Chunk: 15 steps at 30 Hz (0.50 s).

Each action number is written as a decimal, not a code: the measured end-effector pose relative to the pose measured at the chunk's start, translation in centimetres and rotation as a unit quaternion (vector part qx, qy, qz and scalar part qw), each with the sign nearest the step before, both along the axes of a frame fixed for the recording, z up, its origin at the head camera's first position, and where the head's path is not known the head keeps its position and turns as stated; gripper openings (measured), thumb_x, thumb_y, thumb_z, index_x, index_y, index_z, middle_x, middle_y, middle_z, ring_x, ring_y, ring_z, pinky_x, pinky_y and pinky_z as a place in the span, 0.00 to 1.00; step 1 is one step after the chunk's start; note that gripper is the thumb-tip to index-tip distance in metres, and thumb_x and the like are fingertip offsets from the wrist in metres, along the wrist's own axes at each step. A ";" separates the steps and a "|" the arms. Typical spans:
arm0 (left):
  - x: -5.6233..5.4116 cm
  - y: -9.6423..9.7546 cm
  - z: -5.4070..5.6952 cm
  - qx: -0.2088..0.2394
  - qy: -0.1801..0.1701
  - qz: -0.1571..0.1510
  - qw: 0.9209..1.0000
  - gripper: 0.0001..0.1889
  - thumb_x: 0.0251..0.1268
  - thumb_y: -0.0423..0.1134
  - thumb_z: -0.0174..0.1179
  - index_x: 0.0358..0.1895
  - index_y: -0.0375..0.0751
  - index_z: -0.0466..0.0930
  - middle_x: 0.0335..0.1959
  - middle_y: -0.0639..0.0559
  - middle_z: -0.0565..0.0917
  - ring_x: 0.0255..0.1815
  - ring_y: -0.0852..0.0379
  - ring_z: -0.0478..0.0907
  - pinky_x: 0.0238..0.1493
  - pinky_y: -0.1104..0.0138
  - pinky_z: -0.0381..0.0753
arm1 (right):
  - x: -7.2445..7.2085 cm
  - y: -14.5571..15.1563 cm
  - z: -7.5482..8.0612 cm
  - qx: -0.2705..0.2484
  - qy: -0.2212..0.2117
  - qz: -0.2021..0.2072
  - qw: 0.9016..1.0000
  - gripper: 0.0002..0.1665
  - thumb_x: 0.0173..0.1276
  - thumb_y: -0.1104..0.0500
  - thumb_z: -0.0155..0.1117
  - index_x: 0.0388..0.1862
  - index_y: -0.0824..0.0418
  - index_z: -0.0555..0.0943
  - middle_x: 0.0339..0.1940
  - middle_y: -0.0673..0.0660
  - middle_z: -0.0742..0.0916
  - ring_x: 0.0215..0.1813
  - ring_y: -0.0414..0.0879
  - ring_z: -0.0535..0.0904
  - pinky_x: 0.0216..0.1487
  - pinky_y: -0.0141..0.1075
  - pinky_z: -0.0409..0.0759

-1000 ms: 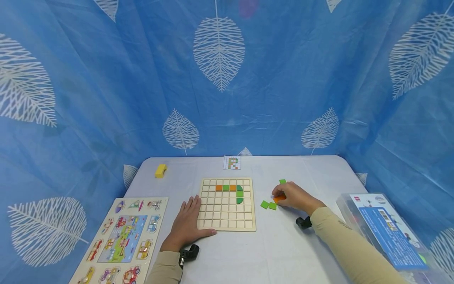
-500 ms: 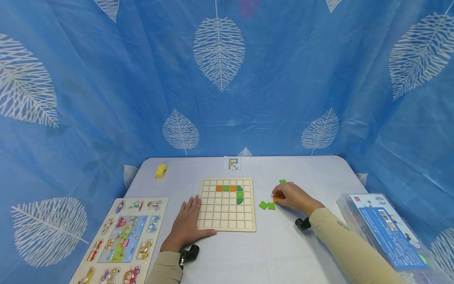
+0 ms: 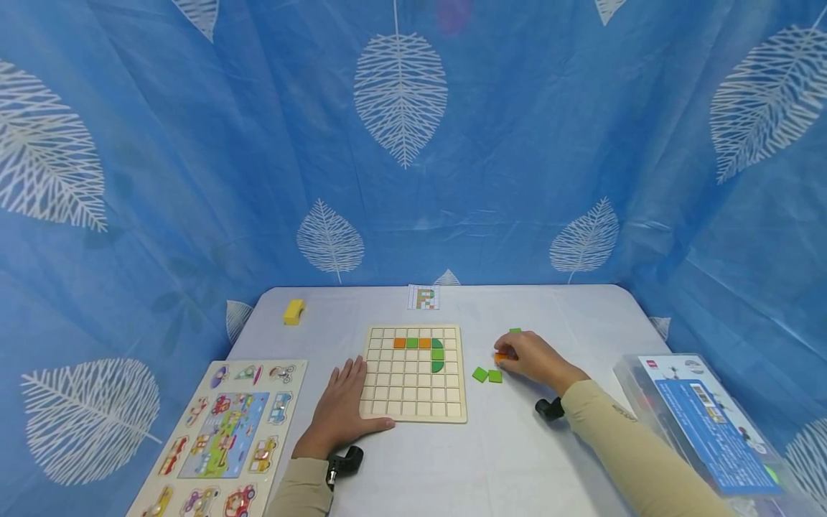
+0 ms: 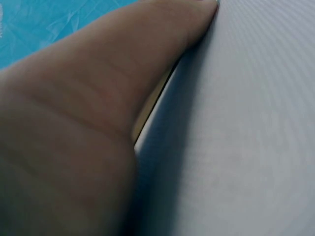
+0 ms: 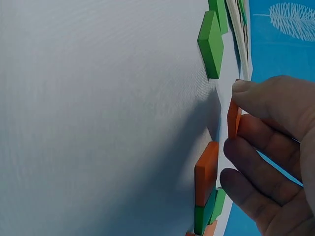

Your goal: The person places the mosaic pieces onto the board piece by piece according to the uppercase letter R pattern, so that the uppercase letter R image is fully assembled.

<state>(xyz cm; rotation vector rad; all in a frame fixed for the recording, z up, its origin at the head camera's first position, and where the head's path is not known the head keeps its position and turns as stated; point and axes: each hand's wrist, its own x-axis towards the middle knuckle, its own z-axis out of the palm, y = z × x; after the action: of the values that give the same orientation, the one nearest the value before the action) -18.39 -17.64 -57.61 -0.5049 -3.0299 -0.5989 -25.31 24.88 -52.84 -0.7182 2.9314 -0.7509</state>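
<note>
My left hand [image 3: 341, 409] lies with straight fingers along the left edge of a wooden grid board [image 3: 413, 395], its thumb at the near corner. On the board, orange and green square tiles and dark green rounded ones form a hook-shaped line [image 3: 437, 354]. To the board's right, my right hand [image 3: 536, 359] pinches an orange tile [image 5: 234, 118] between thumb and fingers, just above the cloth. Beneath that hand lie another orange tile [image 5: 206, 172] and a few green ones, mostly hidden in the head view. Two green tiles [image 3: 494, 376] lie between hand and board.
A small pattern card [image 3: 423, 297] lies behind the board. At the back left stands a yellow block [image 3: 293, 311]. A vehicle picture puzzle [image 3: 284, 424] takes up the left front, and a clear plastic box [image 3: 633, 380] with a blue-and-white label the right.
The two green tiles have slid slightly left. My right hand has picked an orange tile up from the group beneath it, shifting a little left. The left hand stays in place.
</note>
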 end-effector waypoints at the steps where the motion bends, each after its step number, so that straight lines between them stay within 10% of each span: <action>1: 0.0 0.0 0.1 0.001 0.000 0.000 1.000 0.73 0.44 0.84 0.65 0.84 0.31 0.54 0.84 0.39 0.55 0.85 0.41 0.46 0.82 0.48 0.42 | 0.0 -0.1 0.0 0.000 0.002 -0.001 1.000 0.16 0.65 0.65 0.80 0.51 0.63 0.89 0.41 0.47 0.88 0.41 0.41 0.82 0.46 0.44 0.85; 15: 0.0 0.0 0.2 0.002 0.001 0.000 1.000 0.73 0.44 0.84 0.65 0.83 0.31 0.54 0.84 0.39 0.56 0.85 0.41 0.46 0.82 0.47 0.44 | 0.3 -1.6 -0.6 -0.028 -0.017 -0.028 0.999 0.15 0.67 0.64 0.78 0.52 0.63 0.88 0.45 0.51 0.88 0.46 0.45 0.84 0.50 0.44 0.86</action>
<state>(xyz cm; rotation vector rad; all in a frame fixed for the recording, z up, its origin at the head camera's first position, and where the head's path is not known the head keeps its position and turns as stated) -18.40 -17.62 -57.39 -0.5049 -3.0258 -0.6050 -25.01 23.33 -53.41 -0.6246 2.9215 -0.8449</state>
